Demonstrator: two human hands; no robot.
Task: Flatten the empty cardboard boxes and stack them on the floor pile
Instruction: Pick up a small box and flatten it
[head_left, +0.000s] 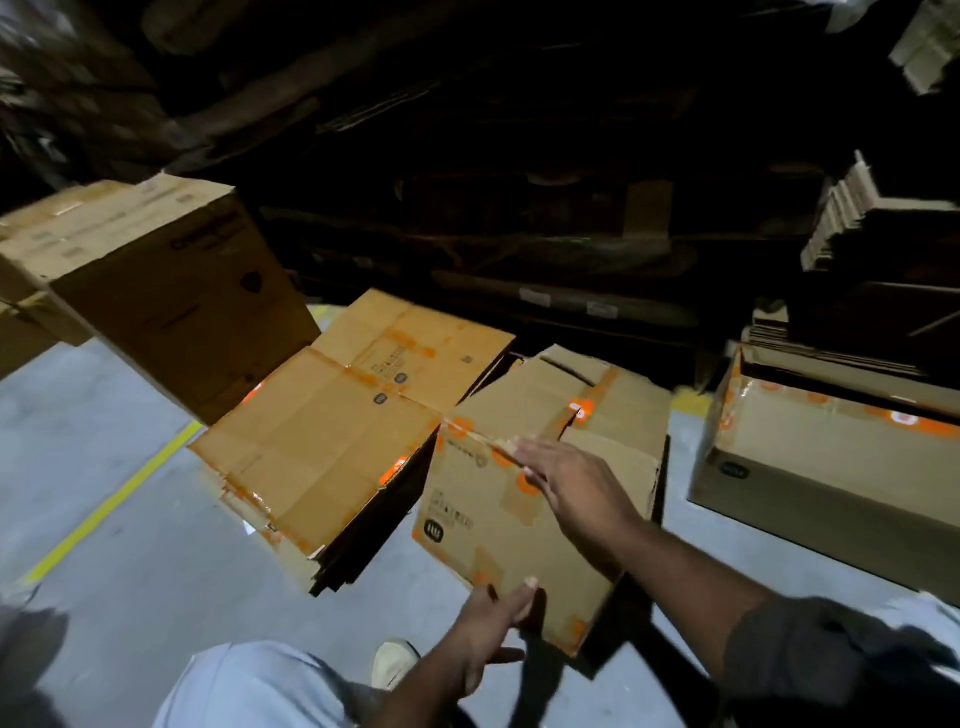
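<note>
Box in hand: a flattened cardboard box (540, 499) with orange tape lies on the floor pile (644, 525) in front of the person, just right of a second pile (343, 431).
Handling: likely light and stiff across the panel but floppy along its creases — best taken at opposite edges.
Right hand (571, 478): fingers straight and together, flat on the top panel near its far edge.
Left hand (493, 623): fingers loosely spread at the near edge, thumb touching the cardboard; not clamped.
Nearby: an unflattened box (161, 291) at left, an open box (831, 452) at right.
Hard to see: the racks behind are dark — contents unreadable; motion blur softens the hands.
</note>
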